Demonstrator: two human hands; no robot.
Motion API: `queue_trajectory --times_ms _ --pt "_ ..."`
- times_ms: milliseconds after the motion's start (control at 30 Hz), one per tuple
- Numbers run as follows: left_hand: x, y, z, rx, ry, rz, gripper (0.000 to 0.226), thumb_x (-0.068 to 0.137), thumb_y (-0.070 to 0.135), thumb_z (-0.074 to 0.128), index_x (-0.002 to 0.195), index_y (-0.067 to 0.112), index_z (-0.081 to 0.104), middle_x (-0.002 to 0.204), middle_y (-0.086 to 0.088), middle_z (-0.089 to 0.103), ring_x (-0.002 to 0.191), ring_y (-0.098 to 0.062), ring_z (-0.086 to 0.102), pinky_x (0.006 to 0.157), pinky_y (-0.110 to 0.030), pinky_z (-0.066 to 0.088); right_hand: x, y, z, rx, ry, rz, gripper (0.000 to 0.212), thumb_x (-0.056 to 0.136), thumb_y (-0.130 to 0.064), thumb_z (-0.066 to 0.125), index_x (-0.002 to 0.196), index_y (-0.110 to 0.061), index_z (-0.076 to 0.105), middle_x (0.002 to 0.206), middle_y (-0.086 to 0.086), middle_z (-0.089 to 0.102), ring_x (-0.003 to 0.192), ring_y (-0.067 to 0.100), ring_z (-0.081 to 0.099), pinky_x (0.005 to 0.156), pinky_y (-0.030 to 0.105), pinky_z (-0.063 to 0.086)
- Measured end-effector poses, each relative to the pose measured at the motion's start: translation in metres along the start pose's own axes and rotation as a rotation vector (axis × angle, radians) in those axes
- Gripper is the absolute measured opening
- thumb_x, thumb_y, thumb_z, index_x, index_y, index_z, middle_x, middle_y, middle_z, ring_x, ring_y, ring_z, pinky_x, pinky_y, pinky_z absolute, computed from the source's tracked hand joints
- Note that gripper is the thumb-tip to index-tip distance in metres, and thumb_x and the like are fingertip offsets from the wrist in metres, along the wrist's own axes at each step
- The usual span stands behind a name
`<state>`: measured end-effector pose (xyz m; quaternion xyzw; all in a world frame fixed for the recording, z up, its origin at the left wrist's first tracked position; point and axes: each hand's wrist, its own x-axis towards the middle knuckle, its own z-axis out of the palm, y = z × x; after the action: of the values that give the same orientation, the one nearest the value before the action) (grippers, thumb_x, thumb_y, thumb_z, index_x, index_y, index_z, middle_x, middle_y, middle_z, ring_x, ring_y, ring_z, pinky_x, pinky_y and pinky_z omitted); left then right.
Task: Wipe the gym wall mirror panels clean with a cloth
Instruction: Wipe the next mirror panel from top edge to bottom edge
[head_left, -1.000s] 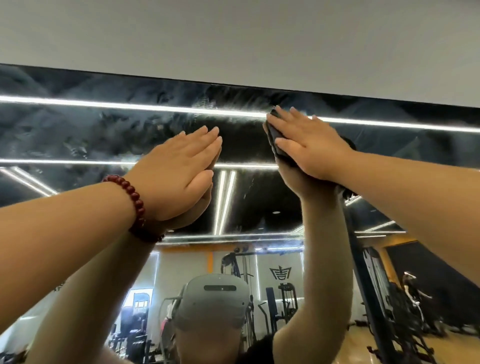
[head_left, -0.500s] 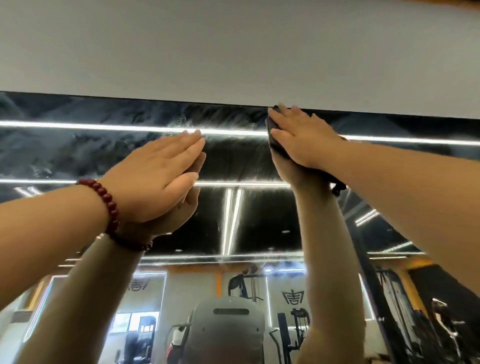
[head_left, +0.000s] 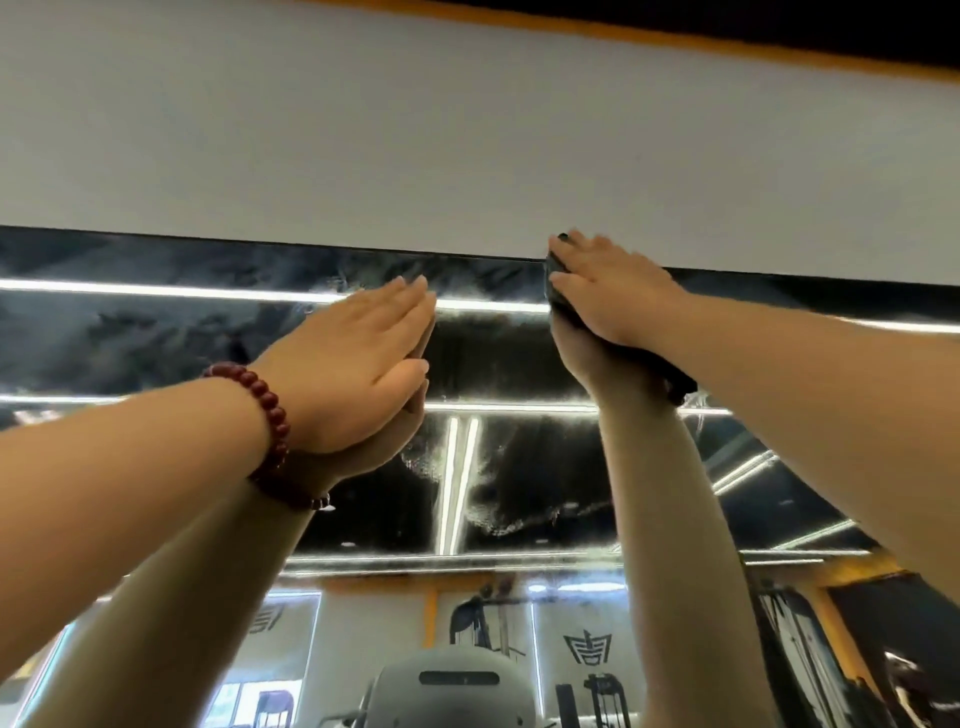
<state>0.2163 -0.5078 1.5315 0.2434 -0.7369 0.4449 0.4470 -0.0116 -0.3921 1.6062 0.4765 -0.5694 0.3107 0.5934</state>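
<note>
The mirror (head_left: 156, 322) is sitting directly below the wall (head_left: 467, 145), its top edge meeting the wall's lower border. The left hand (head_left: 358, 364) is lying flat on the mirror a little below that top edge, with a beaded bracelet (head_left: 272, 415) sitting on its wrist. To the right of the left hand, well apart, the right hand (head_left: 608, 291) is pressing a cloth (head_left: 558, 291) against the mirror's top edge, its fingertips (head_left: 576, 241) reaching over onto the wall.

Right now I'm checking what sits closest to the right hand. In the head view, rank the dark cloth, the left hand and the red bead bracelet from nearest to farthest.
From the right hand:
1. Dark cloth, pressed under its fingers at the mirror's top edge.
2. Left hand, flat on the glass, to the left.
3. Red bead bracelet, on the left wrist, farther left.
</note>
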Motion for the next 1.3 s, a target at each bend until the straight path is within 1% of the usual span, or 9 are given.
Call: queue_trajectory --times_ms 233,400,467,700,767,867,933,1200,1300 --pt "-0.001 -0.003 0.0 -0.042 0.043 0.012 0.077 0.084 0.048 0.004 0.157 0.024 -0.005 0.164 0.01 -0.013 0.143 0.004 -0.011 0.111 -0.017 -0.009 -0.04 -0.028 0.004 -0.071 -0.105 -0.679 0.053 0.101 -0.052 0.019 0.149 -0.046 0.0 0.163 -0.019 -0.002 0.145 -0.003 -0.006 0.114 0.02 -0.008" --pt "-0.003 -0.004 0.002 -0.067 0.079 0.014 0.076 0.084 0.044 0.004 0.157 0.023 -0.002 0.164 0.011 -0.009 0.143 0.006 -0.01 0.11 -0.013 -0.008 0.012 0.001 -0.001 0.057 -0.058 -0.169 0.052 0.108 -0.039 0.025 0.158 -0.033 0.012 0.166 -0.009 0.005 0.152 0.015 0.005 0.123 0.041 0.005" --pt "-0.005 -0.003 0.002 -0.097 0.12 -0.011 0.077 0.084 0.042 0.007 0.158 0.021 0.002 0.165 0.01 -0.005 0.145 0.004 -0.007 0.111 -0.013 -0.006 0.017 -0.019 0.002 -0.001 -0.028 -0.173 0.051 0.108 -0.038 0.022 0.158 -0.032 0.011 0.166 -0.008 0.004 0.153 0.017 0.005 0.122 0.042 0.007" --pt "-0.012 -0.002 0.001 -0.13 0.11 -0.035 0.078 0.084 0.042 0.007 0.158 0.019 0.006 0.165 0.006 0.0 0.15 -0.004 -0.003 0.114 -0.018 -0.003 -0.091 -0.053 0.013 -0.07 -0.125 -0.881 0.053 0.105 -0.049 0.022 0.153 -0.043 0.001 0.163 -0.019 -0.004 0.15 0.005 -0.008 0.117 0.024 -0.01" --pt "-0.018 0.001 0.001 -0.112 0.082 -0.013 0.077 0.084 0.042 0.007 0.158 0.02 0.004 0.165 0.006 -0.003 0.149 -0.004 -0.005 0.112 -0.016 -0.006 -0.084 -0.036 0.008 -0.046 -0.142 -0.802 0.054 0.103 -0.051 0.024 0.152 -0.043 0.002 0.16 -0.02 -0.004 0.148 0.002 -0.007 0.115 0.021 -0.011" --pt "-0.031 0.005 0.004 -0.088 0.065 0.023 0.084 0.079 0.051 -0.003 0.158 0.021 0.002 0.165 0.006 -0.006 0.149 -0.003 -0.008 0.113 -0.015 -0.008 -0.045 -0.011 0.002 0.03 -0.093 -0.284 0.055 0.106 -0.044 0.028 0.157 -0.035 0.008 0.165 -0.011 0.002 0.151 0.009 0.0 0.121 0.035 -0.002" --pt "-0.038 0.006 0.006 -0.084 0.067 0.04 0.091 0.073 0.053 -0.009 0.158 0.021 0.002 0.165 0.006 -0.007 0.148 -0.002 -0.009 0.114 -0.015 -0.01 -0.033 -0.015 0.006 0.004 -0.042 -0.097 0.055 0.107 -0.043 0.025 0.158 -0.032 0.009 0.166 -0.007 0.004 0.152 0.015 0.004 0.121 0.043 0.004" --pt "-0.072 0.007 0.008 -0.141 0.055 0.085 0.09 0.074 0.055 -0.005 0.156 0.019 0.003 0.16 0.009 -0.01 0.139 0.006 -0.015 0.109 -0.011 -0.017 -0.154 -0.086 0.018 -0.038 -0.115 -0.736 0.069 0.097 -0.067 0.025 0.154 -0.038 -0.002 0.165 -0.01 0.0 0.152 0.012 -0.003 0.121 0.035 -0.005" --pt "-0.087 0.007 0.009 -0.165 0.034 0.117 0.088 0.076 0.052 -0.002 0.157 0.018 0.006 0.162 0.007 -0.006 0.141 0.004 -0.013 0.11 -0.011 -0.016 -0.146 -0.056 0.013 -0.009 -0.144 -0.555 0.071 0.097 -0.068 0.028 0.155 -0.037 0.002 0.164 -0.012 0.0 0.151 0.008 -0.003 0.123 0.035 -0.005"
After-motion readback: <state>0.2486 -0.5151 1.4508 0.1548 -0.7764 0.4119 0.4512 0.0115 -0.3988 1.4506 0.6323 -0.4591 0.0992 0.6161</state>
